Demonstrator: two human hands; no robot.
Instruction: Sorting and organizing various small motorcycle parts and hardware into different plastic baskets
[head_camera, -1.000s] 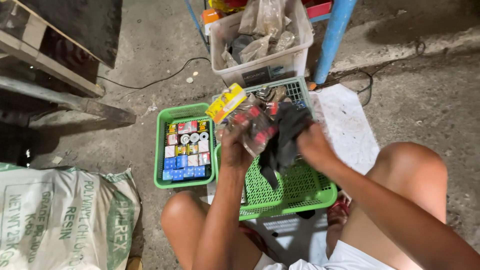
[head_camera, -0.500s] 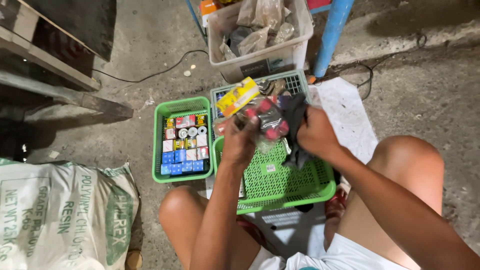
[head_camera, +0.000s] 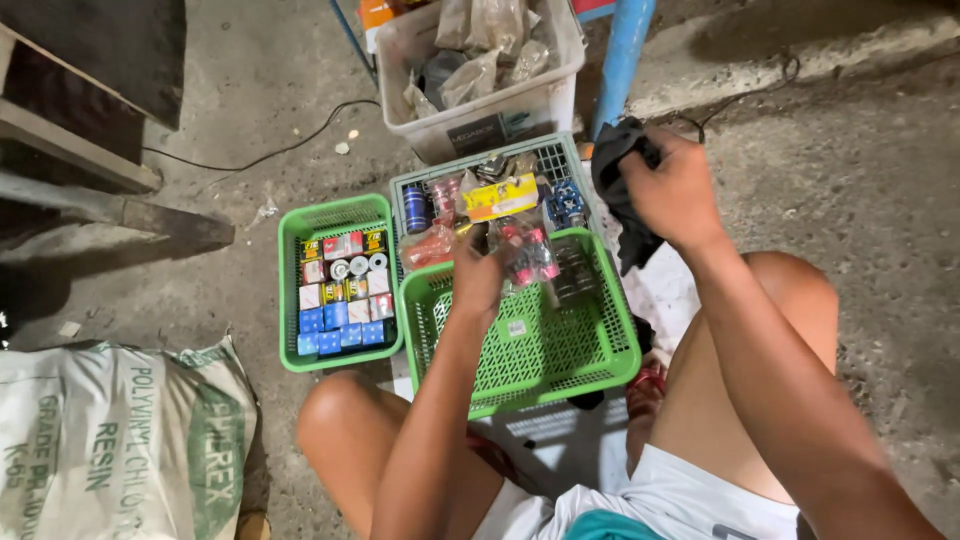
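My left hand (head_camera: 478, 280) grips a clear plastic packet of red small parts (head_camera: 527, 252) over the far rim of a bright green mesh basket (head_camera: 560, 350) that rests on my knees. My right hand (head_camera: 675, 190) is raised to the right of the baskets and is closed on a black cloth (head_camera: 620, 175), which hangs down beside the green basket. Behind that basket sits a pale green basket (head_camera: 552, 160) holding packets, a yellow-labelled packet (head_camera: 498, 196) and a blue can.
A smaller green basket (head_camera: 290, 290) on the left holds rows of little boxes and round tins. A white tub (head_camera: 500, 105) of plastic bags stands beyond. A blue pole (head_camera: 622, 50), a printed sack (head_camera: 110, 440), a cable and wooden boards surround me on concrete.
My right hand has pulled the black cloth up and away to the right, out of the basket. The left hand still holds the packet, now lower over the basket's far rim.
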